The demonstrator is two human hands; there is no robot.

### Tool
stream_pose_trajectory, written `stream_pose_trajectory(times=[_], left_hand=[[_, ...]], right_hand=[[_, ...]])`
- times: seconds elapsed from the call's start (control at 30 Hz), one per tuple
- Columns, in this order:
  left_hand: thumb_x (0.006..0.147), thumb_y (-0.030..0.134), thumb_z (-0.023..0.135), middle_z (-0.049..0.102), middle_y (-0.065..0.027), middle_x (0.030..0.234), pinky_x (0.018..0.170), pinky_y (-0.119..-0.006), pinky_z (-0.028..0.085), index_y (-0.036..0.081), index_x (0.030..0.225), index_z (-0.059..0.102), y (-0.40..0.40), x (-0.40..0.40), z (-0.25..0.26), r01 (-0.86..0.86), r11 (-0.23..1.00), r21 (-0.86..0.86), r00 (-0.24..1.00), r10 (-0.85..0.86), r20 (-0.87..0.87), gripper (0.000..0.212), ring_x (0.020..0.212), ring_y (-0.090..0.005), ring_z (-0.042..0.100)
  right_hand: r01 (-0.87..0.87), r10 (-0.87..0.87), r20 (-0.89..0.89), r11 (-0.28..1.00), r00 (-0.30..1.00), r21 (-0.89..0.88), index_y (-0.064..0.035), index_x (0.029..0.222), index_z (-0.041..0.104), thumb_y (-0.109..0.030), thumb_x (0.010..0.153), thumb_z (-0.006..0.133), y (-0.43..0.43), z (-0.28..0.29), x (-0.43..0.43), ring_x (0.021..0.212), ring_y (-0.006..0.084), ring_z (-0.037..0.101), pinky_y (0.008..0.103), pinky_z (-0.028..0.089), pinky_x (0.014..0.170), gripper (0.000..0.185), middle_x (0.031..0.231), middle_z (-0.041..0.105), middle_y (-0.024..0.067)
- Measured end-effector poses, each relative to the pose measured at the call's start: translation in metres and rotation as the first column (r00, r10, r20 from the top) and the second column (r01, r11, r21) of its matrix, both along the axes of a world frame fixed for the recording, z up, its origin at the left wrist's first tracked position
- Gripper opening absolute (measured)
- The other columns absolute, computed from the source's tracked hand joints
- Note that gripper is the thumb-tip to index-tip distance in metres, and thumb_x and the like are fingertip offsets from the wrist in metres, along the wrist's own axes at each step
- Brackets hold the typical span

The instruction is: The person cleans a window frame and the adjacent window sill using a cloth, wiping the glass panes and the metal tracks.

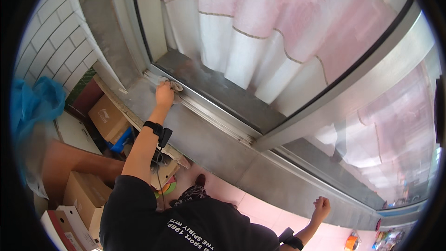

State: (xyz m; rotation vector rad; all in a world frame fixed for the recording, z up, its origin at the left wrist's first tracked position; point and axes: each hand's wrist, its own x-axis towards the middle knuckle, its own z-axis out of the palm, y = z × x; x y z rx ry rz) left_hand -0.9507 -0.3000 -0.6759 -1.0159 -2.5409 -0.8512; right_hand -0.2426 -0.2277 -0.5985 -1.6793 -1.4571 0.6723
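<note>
My left hand (164, 94) is closed on a crumpled, greyish cloth (175, 86), pressed against the left end of the sliding window's metal track (205, 111). The track runs along a grey stone sill (195, 129), below a glass pane in a metal frame (299, 115). Pink and white curtains (223, 45) hang behind the glass. My right hand (322, 206) is over the outer edge of the sill at the lower right, with its fingers curled; no object shows in it.
At the left are cardboard boxes (106, 115), a blue plastic bag (41, 101), a curved brown wooden piece (80, 160) and shoe boxes (66, 230). White brick-patterned tiles (59, 38) cover the wall. An orange item (352, 242) stands on the pink tiled floor (261, 209).
</note>
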Motion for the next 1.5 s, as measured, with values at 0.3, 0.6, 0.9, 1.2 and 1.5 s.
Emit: stream_pose_trajectory(times=[0.3, 0.6, 0.9, 1.2, 1.5], left_hand=[[0.067, 0.006, 0.062, 0.058, -0.0185, 0.084, 0.072, -0.045, 0.044, 0.002, 0.082, 0.056, 0.017, 0.139, 0.018, 0.411, 0.910, 0.060, 0.906, -0.415, 0.081, 0.017, 0.080, -0.0385, 0.054], [0.074, 0.010, 0.054, 0.061, -0.0137, 0.082, 0.070, -0.035, 0.046, 0.000, 0.094, 0.059, -0.021, 0.288, 0.067, 0.735, 0.665, 0.134, 0.489, -0.657, 0.574, 0.023, 0.075, -0.0281, 0.057], [0.080, 0.006, 0.047, 0.061, -0.0032, 0.094, 0.074, -0.027, 0.047, 0.001, 0.106, 0.058, -0.017, 0.443, 0.062, 0.728, 0.572, 0.377, -0.077, -0.479, 0.875, 0.028, 0.086, -0.0133, 0.056], [0.084, 0.006, 0.053, 0.056, -0.0045, 0.103, 0.077, -0.027, 0.047, 0.005, 0.115, 0.049, 0.005, 0.580, 0.060, 0.867, 0.186, 0.463, -0.290, -0.567, 0.771, 0.032, 0.093, -0.0126, 0.055], [0.084, 0.015, 0.062, 0.055, -0.0053, 0.106, 0.078, -0.030, 0.047, 0.010, 0.124, 0.040, -0.032, 0.557, 0.052, 0.602, 0.606, 0.520, -0.345, -0.390, 0.854, 0.046, 0.100, -0.0157, 0.054]], right_hand=[[-0.017, 0.017, 0.033, 1.000, 0.999, 0.001, 0.0041, 0.084, 0.060, -0.014, 0.084, 0.056, -0.006, -0.009, 0.041, 0.062, 0.0142, 0.059, 0.0262, 0.048, 0.058, 0.019, 0.070, 0.061, 0.0094], [0.052, -0.047, -0.031, 0.984, 0.998, 0.170, -0.0042, 0.125, 0.042, -0.007, 0.084, 0.055, -0.038, 0.027, 0.127, 0.076, 0.0142, 0.057, 0.0260, 0.046, 0.063, 0.043, 0.094, 0.056, 0.0089], [0.524, -0.270, -0.502, 0.704, 0.822, 0.479, -0.0058, 0.137, 0.024, -0.001, 0.086, 0.048, -0.070, 0.072, 0.221, 0.088, 0.0175, 0.054, 0.0270, 0.046, 0.070, 0.057, 0.113, 0.047, 0.0116], [-0.648, 0.647, -0.072, 0.761, 0.759, 0.013, -0.0118, 0.128, 0.043, -0.010, 0.076, 0.063, -0.094, 0.018, 0.081, 0.102, 0.0327, 0.052, 0.0372, 0.045, 0.084, 0.056, 0.122, 0.045, 0.0164], [-0.638, 0.631, 0.097, 0.764, 0.770, 0.097, -0.0149, 0.132, 0.035, -0.011, 0.075, 0.062, -0.081, -0.017, 0.016, 0.101, 0.0356, 0.053, 0.0394, 0.046, 0.080, 0.064, 0.114, 0.052, 0.0155]])
